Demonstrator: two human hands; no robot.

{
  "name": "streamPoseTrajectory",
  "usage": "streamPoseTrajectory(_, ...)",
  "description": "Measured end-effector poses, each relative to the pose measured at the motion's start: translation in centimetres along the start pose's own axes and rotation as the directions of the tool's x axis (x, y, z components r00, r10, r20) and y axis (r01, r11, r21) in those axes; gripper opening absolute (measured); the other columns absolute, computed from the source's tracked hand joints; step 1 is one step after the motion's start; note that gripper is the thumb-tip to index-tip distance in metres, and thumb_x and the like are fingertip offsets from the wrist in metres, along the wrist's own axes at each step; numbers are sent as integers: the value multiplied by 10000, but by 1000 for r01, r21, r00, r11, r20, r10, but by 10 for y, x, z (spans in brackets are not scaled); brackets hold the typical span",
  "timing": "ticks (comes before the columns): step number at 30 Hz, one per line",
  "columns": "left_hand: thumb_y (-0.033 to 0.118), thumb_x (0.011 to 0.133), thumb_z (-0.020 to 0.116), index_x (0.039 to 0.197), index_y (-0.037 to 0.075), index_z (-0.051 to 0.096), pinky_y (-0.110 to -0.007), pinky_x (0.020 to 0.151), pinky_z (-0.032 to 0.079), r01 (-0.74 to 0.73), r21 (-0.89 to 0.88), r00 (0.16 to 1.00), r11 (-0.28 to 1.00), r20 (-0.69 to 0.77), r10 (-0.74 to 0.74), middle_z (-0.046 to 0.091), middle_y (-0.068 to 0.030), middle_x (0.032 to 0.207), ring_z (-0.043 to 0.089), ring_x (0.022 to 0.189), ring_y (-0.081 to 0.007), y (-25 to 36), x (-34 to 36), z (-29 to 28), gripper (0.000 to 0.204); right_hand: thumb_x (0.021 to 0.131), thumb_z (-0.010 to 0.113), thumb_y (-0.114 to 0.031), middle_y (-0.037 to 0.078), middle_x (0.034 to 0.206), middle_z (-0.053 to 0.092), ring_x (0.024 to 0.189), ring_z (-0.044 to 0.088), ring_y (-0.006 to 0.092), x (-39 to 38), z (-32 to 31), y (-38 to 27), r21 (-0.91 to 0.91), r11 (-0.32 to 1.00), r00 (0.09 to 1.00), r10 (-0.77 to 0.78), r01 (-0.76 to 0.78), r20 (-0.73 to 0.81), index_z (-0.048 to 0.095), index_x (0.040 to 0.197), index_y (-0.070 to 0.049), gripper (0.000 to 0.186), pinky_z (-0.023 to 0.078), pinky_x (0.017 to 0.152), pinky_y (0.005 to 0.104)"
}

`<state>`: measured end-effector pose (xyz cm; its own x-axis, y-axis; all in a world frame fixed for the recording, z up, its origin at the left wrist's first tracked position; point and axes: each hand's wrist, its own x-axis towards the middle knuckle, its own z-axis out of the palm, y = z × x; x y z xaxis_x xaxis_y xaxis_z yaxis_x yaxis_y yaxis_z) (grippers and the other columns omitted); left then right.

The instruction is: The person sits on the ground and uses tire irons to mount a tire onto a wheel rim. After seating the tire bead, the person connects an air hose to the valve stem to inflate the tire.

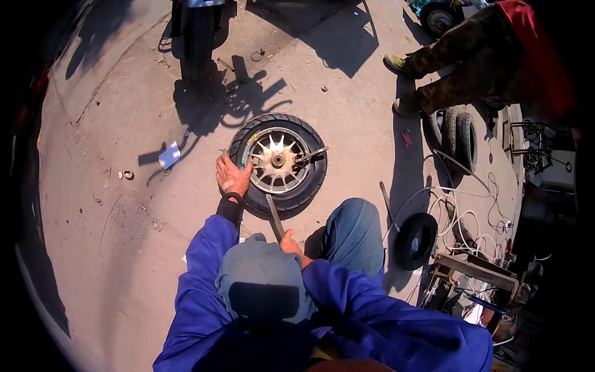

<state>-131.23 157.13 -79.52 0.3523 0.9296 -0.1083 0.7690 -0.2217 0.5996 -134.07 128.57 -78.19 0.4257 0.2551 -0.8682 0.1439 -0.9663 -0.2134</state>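
Observation:
A wheel [278,160] with a pale spoked rim and a black tyre [317,180] lies flat on the ground before me. My left hand [234,177] rests on the tyre's left side, thumb apart from the fingers and toward the rim. A thin tip pokes out by its fingertips; what it belongs to is hidden. My right hand [290,243] is closed round the near end of a flat metal tyre lever [273,217], whose far end reaches the near edge of the rim. A second tyre lever [312,155] lies across the rim's right edge, untouched by either hand.
A vehicle's front wheel [198,43] stands beyond. At upper right is a person in camouflage trousers [458,56]. Several tyres [465,142], a small tyre [416,242], a metal bar [388,204], hoses [458,217] and a metal frame [477,270] lie rightward. White paper [169,155] lies left.

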Motion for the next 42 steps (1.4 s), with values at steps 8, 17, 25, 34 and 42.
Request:
streamPoseTrajectory(8, 525, 791, 809, 1477, -22, 434, -487, 1109, 436, -4, -12, 1000, 1000, 29, 4, 527, -251, 1380, 493, 1333, -409, -2, -1, 12, 954, 945, 625, -151, 212, 1090, 727, 1051, 706, 415, 10, -119, 10, -540, 806, 951, -306, 242, -31, 500, 1233, -51, 329, 555, 854, 559)
streamPoseTrajectory(17, 543, 786, 808, 1421, -101, 447, -489, 1100, 451, -14, 56, 991, 998, 131, 6, 525, -315, 1386, 531, 1306, -448, -10, 8, 10, 974, 958, 685, -252, 216, 919, 735, 921, 715, 403, -28, -298, -51, -608, 562, 827, -413, 561, 382, 679, 1145, -56, 270, 543, 809, 505)
streamPoseTrajectory(25, 550, 791, 795, 1344, -170, 474, -483, 1030, 501, -28, 121, 989, 992, 148, 10, 573, -368, 1298, 598, 1218, -479, -16, -28, -10, 963, 912, 736, -570, 105, 688, 561, 657, 541, 228, -26, -373, 19, -535, 763, 928, -348, 364, 134, 644, 898, -28, 550, 420, 623, 409)
streamPoseTrajectory(34, 525, 793, 809, 1293, -146, 513, -495, 990, 529, -137, 142, 964, 980, 246, 100, 592, -344, 1270, 626, 1164, -466, -14, 0, -20, 887, 1036, 646, -423, -35, 710, 458, 654, 415, 79, 8, -307, 87, 288, 865, 911, -388, 412, -140, 574, 903, -50, 402, 353, 587, 279)
streamPoseTrajectory(42, 598, 832, 758, 1497, -110, 401, -481, 1119, 449, -166, 140, 959, 976, 254, 127, 524, -352, 1430, 538, 1333, -458, -29, 14, -18, 1034, 1008, 663, -387, 39, 688, 533, 679, 535, 180, 38, -273, 201, 131, 960, 962, -227, 247, -152, 612, 898, -4, 402, 450, 635, 370)
